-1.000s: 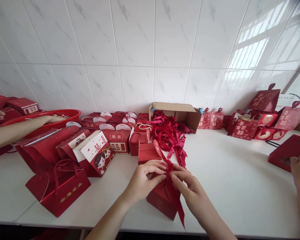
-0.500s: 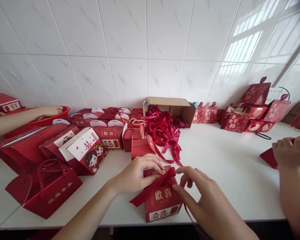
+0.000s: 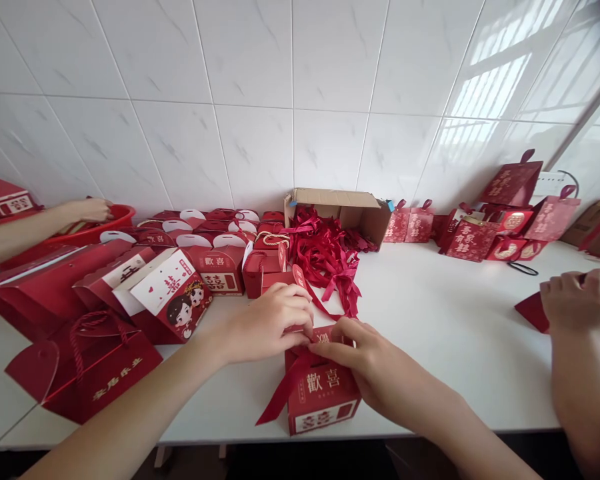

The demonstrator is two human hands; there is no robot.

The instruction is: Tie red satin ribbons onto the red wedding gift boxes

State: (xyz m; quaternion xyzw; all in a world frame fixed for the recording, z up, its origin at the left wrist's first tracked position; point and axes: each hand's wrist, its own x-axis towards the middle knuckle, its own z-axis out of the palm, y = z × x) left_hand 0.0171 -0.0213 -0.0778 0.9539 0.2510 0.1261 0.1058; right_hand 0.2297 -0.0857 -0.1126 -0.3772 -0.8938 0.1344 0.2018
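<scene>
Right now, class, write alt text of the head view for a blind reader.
Left hand and right hand pinch a red ribbon atop a red box on a white table. Behind, loose ribbons spill from a cardboard box beside more red boxes.

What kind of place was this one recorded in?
Probably a small packing workspace: a white table against a tiled wall, rows of red gift boxes, and a cardboard carton spilling red ribbons.
</scene>
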